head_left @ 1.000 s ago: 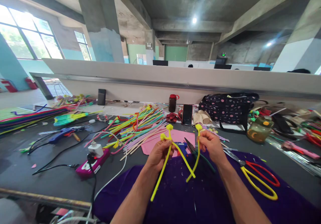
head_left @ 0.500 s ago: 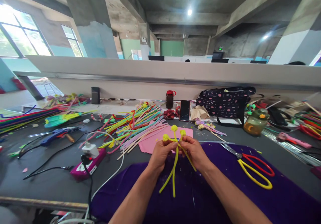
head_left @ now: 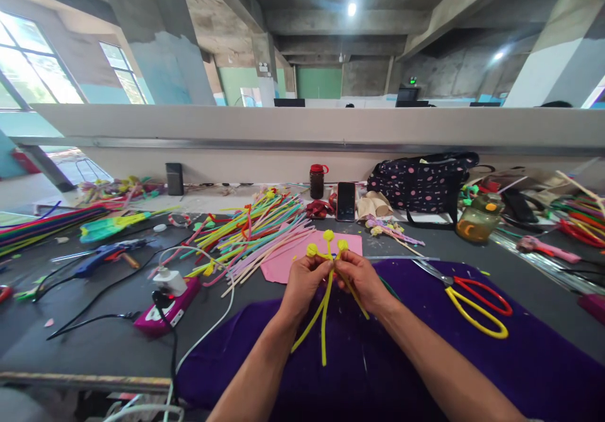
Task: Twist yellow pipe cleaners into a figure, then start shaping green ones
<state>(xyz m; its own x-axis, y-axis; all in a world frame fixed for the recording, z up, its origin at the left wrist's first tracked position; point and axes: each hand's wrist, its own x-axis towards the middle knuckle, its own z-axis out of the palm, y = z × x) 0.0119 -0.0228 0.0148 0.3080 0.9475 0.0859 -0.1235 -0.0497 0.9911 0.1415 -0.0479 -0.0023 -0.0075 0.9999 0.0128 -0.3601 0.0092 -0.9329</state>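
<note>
Three yellow pipe cleaners (head_left: pixel 324 327), each topped by a rounded yellow ball, are held together in front of me. My left hand (head_left: pixel 305 281) pinches them from the left, just below the balls. From the other side, my right hand (head_left: pixel 362 278) is closed on the same bunch, thumb and fingertips close to the left ones. The stems hang down and spread over a dark purple cloth (head_left: pixel 265 327). Where the stems cross is mostly hidden by my fingers. A pink sheet (head_left: pixel 278 261) lies just beyond my hands.
Scissors (head_left: pixel 477 302) with red and yellow handles lie on the right. Loose pipe cleaners (head_left: pixel 255 233) are heaped behind. A power strip (head_left: pixel 167 308) and blue glue gun (head_left: pixel 104 256) sit left, with cables around. A phone (head_left: pixel 345 201), bottle (head_left: pixel 317 181) and bag (head_left: pixel 420 186) stand at the back.
Both hands keep their pinch on the yellow pipe cleaners. The hanging stems have swung slightly left, and the whole view has shifted a little.
</note>
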